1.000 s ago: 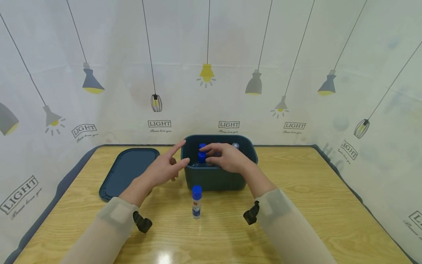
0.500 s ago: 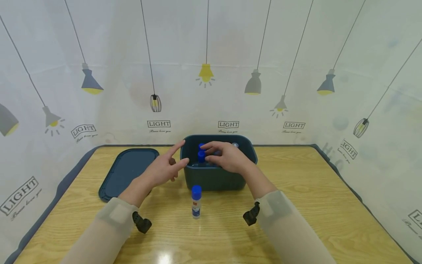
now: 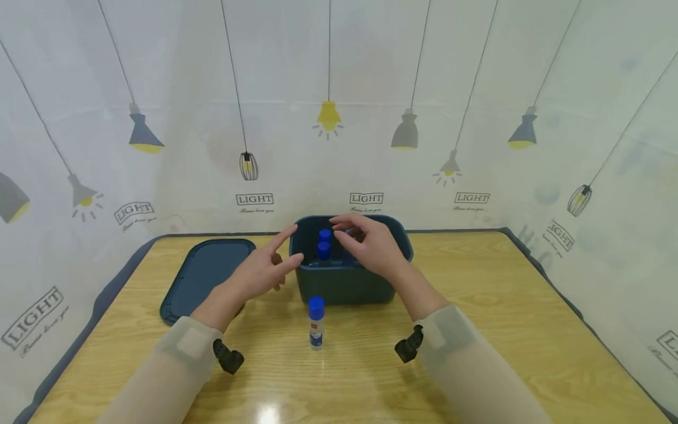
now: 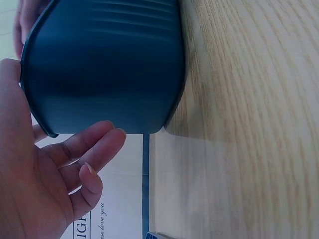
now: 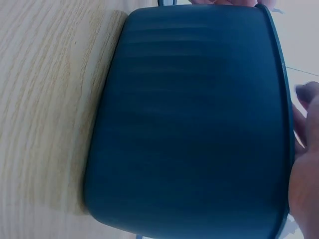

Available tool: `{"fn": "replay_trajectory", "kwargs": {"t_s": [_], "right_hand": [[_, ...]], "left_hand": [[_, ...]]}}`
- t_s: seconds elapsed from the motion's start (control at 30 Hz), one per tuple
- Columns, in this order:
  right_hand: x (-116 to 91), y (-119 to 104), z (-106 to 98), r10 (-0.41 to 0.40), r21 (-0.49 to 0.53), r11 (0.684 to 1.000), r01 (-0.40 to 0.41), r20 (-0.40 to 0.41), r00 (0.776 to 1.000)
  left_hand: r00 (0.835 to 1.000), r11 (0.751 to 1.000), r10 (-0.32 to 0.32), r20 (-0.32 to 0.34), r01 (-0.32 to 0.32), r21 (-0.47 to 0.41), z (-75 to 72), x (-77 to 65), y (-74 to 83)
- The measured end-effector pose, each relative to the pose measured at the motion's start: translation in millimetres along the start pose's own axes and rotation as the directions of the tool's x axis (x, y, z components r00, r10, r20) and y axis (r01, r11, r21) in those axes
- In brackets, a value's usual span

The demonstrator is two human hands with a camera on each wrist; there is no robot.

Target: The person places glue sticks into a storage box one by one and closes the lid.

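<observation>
A dark teal storage bin (image 3: 346,287) stands on the table. Inside its left part are two blue-capped sticks, one cap (image 3: 323,251) in front and another cap (image 3: 325,235) behind; their bodies are mostly hidden. My left hand (image 3: 261,272) touches the bin's left end with fingers spread; in the left wrist view its fingers rest lightly against the outer wall. Over the bin's opening hovers my right hand (image 3: 373,244), fingers loosely bent, nothing seen between them. It covers much of the interior's right part. A glue stick (image 3: 316,323) with a blue cap stands upright before the bin.
Left of the bin, a dark teal lid (image 3: 206,277) lies flat on the wooden table (image 3: 508,330). A pale curtain (image 3: 296,147) printed with lamps encloses the table's back and sides.
My right hand has risen and drawn back from the blue caps inside the bin, which both stay in place. The left hand and the standing glue stick have not moved.
</observation>
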State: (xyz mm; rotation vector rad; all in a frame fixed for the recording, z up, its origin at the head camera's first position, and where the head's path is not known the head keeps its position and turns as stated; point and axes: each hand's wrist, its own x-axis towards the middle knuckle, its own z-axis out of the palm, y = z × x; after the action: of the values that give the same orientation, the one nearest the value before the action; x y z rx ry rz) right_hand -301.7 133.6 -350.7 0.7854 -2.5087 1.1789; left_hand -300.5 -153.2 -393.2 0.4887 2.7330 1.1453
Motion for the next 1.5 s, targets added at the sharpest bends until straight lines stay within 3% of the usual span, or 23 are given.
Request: {"fn": "replay_trajectory", "kwargs": {"t_s": [0.1, 0.17, 0.37, 0.5, 0.7, 0.83, 1.0, 1.27, 1.5], "right_hand": [[-3.1, -5.0, -2.2, -0.046, 0.020, 0.999, 0.048, -0.080, 0.996], [-7.4, -11.0, -3.8, -0.074, 0.029, 0.997, 0.076, -0.092, 0.993], [-30.2, -32.0, -3.6, -0.124, 0.098, 0.988, 0.117, 0.059, 0.991], [-47.9, -41.4, -0.9, -0.094, 0.166, 0.984, 0.060, 0.201, 0.975], [-64.3, -44.0, 8.3, -0.028, 0.205, 0.977, -0.061, 0.405, 0.914], [-70.9, -40.5, 16.3, 0.012, 0.206, 0.971, -0.123, 0.469, 0.883], [-76.9, -34.5, 23.3, 0.021, 0.283, 0.940, -0.189, 0.507, 0.862], [-79.5, -27.1, 30.2, 0.041, 0.358, 0.900, -0.248, 0.498, 0.866], [-84.7, -29.4, 28.8, 0.049, 0.323, 0.923, -0.209, 0.441, 0.896]], "left_hand": [[1.000, 1.000, -0.008, 0.002, 0.008, 0.010, 0.1, 0.7, 0.5], [1.000, 1.000, -0.006, 0.006, 0.006, 0.021, -0.5, 1.2, 1.0], [1.000, 0.998, -0.002, 0.013, 0.001, 0.061, -4.3, 0.3, 4.9], [1.000, 0.997, 0.003, 0.018, -0.005, 0.074, -6.1, 0.7, 5.7], [1.000, 0.997, 0.000, 0.017, -0.001, 0.081, -5.7, 0.8, 2.1], [1.000, 0.997, 0.002, 0.013, -0.003, 0.072, -5.0, -0.3, -0.3], [1.000, 0.998, -0.002, 0.009, 0.001, 0.062, -3.7, -2.1, -0.5], [1.000, 0.999, -0.002, -0.004, 0.002, 0.052, -3.3, -2.1, -0.2], [1.000, 0.999, 0.002, -0.009, -0.002, 0.032, -1.7, -1.6, -2.2]]}}
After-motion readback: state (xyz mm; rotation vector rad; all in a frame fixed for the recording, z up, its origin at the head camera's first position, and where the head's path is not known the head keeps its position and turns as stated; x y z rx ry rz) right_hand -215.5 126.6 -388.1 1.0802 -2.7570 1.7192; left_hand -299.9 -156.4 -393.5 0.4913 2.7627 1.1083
